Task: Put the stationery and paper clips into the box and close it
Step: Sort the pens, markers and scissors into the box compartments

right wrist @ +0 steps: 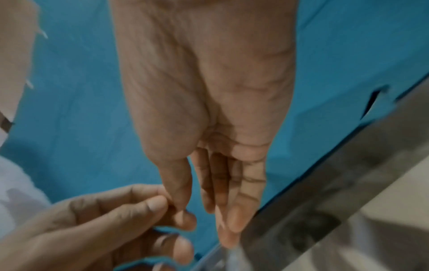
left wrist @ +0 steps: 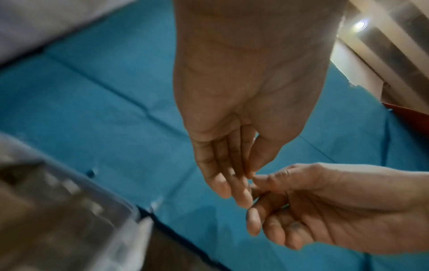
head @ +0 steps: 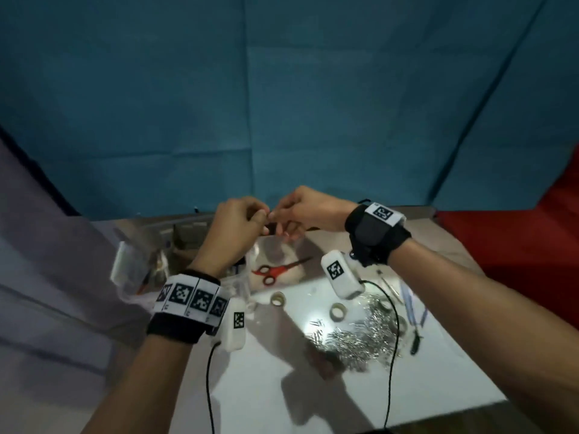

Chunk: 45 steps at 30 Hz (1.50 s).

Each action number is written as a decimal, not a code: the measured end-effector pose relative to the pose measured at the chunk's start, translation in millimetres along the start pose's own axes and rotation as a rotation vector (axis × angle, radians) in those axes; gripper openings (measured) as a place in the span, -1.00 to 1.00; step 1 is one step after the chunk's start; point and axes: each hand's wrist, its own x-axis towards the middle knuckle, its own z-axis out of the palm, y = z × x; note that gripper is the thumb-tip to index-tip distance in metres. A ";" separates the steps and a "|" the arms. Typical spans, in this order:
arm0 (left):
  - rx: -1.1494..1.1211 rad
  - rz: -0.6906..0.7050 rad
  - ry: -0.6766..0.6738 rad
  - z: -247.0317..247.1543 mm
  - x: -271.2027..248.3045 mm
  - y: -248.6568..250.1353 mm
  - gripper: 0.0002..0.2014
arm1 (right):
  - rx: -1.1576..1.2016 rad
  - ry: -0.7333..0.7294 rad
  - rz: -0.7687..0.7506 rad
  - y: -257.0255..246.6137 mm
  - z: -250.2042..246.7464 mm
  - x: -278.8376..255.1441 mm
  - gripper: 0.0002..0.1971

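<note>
Both hands are raised over the far side of the table, fingertips meeting. My left hand (head: pixel 261 216) (left wrist: pixel 241 183) brings thumb to fingers, and my right hand (head: pixel 279 216) (right wrist: pixel 206 218) does the same against it. Nothing shows between the fingers in either wrist view. Under the hands lie red scissors (head: pixel 275 270) on a clear, shiny wrapper. A clear plastic box (head: pixel 141 261) stands open at the left with items inside, blurred in the left wrist view (left wrist: pixel 69 220). A heap of silver paper clips (head: pixel 360 332) lies on the white table (head: pixel 266 386).
Two tape rolls (head: pixel 278 298) (head: pixel 337 311) sit between the scissors and the clips. Pens (head: pixel 413 308) lie at the table's right edge. A blue cloth (head: pixel 282 104) hangs behind and a red surface (head: pixel 517 245) is at right. Wrist-camera cables trail over the table's near part.
</note>
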 end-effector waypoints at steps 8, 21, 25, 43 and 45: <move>-0.362 -0.278 -0.422 167.3 11.9 39.0 -0.85 | -0.054 0.213 0.289 118.9 -119.0 -76.3 -0.66; -0.065 -0.492 -0.583 341.2 19.7 19.2 -0.83 | -0.212 0.314 0.788 317.5 -96.6 -128.5 -0.77; 0.079 -0.481 -0.516 368.4 20.1 31.0 -0.85 | -0.201 0.408 0.776 327.0 -89.7 -119.1 -0.81; 0.397 -0.414 -0.791 324.5 36.7 33.0 -0.70 | -0.057 0.465 0.683 326.6 -103.5 -123.5 -0.80; 0.274 -0.453 -0.836 322.7 31.0 40.4 -0.74 | -0.024 0.486 0.634 324.7 -108.3 -123.3 -0.80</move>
